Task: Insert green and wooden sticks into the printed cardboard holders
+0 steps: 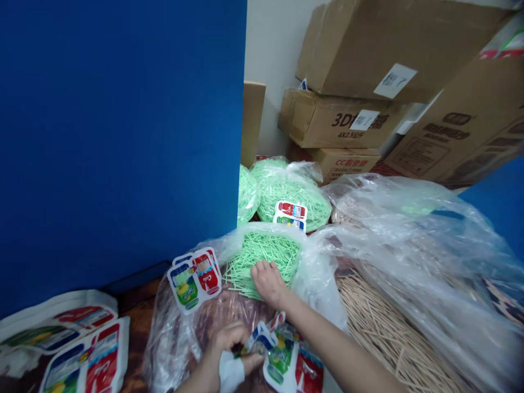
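Note:
My left hand is closed on a printed packaging pouch with a green Sprite bottle and a red cola bottle on it. Something white is wrapped around that hand near the thumb. My right hand reaches over the pouch into an open clear plastic bag, its fingers curled down on thin pale green sticks. What lies under those fingertips is hidden. More of the same pouches rest on the bag's left side.
Stacked pouches lie at lower left beside a blue panel. Tied bags of green sticks stand behind, one with a pouch against it. Beige sticks fill a large plastic bag at right. Cardboard boxes are stacked behind.

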Demonstrator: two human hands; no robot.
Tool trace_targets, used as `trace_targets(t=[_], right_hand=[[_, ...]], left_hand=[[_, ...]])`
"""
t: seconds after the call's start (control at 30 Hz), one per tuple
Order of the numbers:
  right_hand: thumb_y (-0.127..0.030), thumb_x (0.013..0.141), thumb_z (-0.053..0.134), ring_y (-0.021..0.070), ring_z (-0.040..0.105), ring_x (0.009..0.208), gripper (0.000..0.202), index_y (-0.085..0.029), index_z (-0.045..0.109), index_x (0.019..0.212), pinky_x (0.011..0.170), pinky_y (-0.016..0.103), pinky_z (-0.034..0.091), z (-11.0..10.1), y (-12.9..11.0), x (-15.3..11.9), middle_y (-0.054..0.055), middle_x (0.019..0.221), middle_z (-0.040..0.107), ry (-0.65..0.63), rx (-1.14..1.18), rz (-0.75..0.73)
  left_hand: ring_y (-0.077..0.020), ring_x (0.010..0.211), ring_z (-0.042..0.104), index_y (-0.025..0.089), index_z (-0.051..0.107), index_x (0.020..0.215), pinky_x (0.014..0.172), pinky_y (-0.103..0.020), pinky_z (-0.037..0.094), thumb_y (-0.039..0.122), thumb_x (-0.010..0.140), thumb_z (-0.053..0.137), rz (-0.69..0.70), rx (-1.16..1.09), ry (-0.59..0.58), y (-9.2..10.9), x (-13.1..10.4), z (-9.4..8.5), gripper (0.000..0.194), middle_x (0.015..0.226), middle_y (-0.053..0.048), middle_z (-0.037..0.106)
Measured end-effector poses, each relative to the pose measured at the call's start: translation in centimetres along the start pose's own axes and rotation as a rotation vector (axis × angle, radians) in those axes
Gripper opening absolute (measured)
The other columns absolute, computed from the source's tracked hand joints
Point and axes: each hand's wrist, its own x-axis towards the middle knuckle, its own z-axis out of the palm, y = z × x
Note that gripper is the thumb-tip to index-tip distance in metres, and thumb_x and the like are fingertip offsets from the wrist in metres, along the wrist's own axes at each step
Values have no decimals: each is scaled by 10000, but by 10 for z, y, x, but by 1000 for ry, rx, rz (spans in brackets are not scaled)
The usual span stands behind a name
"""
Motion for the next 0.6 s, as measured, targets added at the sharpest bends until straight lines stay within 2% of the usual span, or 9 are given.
trace_targets(t=[0.1,0.2,0.23,0.3,0.37,0.43,0.5,0.6], right_hand=[[-47,835,444,251,563,909,170,-139,564,913,820,402,421,-15,16,1,130,928,638,-6,123,29],[-131,920,362,203,599,824,182,-148,523,1005,744,331,457,-31,32,0,81,868,655,9,258,52],[-163,953,310,178,608,787,215,-157,499,1056,720,305,466,-35,36,-1,59,859,654,22,368,63],[-249,988,254,140,612,721,254,-189,449,1139,686,274,477,-40,42,-3,24,856,639,62,743,106],[-362,979,312,126,601,669,266,-219,432,1167,655,269,480,-41,43,-3,4,841,611,108,1198,174],[-462,923,437,123,582,622,325,-222,459,1141,619,270,473,-39,43,-3,-11,799,583,139,1501,245],[-513,858,536,120,576,604,387,-206,497,1090,608,275,471,-38,41,-2,-14,782,579,147,1650,294],[-553,814,587,137,610,643,415,-188,532,1003,653,310,496,-38,40,-3,10,804,620,168,1700,305]], left_hand=[[-111,536,432,177,488,528,503,-224,377,382,760,679,37,-28,49,-9,4,-1,363,574,17,489],[-123,541,439,179,518,534,504,-239,403,460,793,628,51,-42,68,-17,10,-2,398,571,6,499],[-122,539,435,177,519,540,499,-240,399,463,798,620,57,-38,68,-20,12,-2,398,572,7,498],[-112,526,417,174,510,548,486,-234,381,433,792,625,61,-21,78,-25,15,-1,375,571,16,487],[-104,512,396,176,484,545,481,-231,363,381,767,644,61,8,96,-31,17,1,342,565,29,466],[-103,507,384,182,459,537,483,-235,351,338,741,650,65,33,111,-37,18,5,321,557,35,448],[-109,513,387,185,450,537,479,-238,332,314,723,649,66,48,117,-41,19,7,302,557,32,447],[-104,509,373,184,440,543,468,-230,299,280,714,649,56,64,130,-44,20,7,287,552,39,433]])
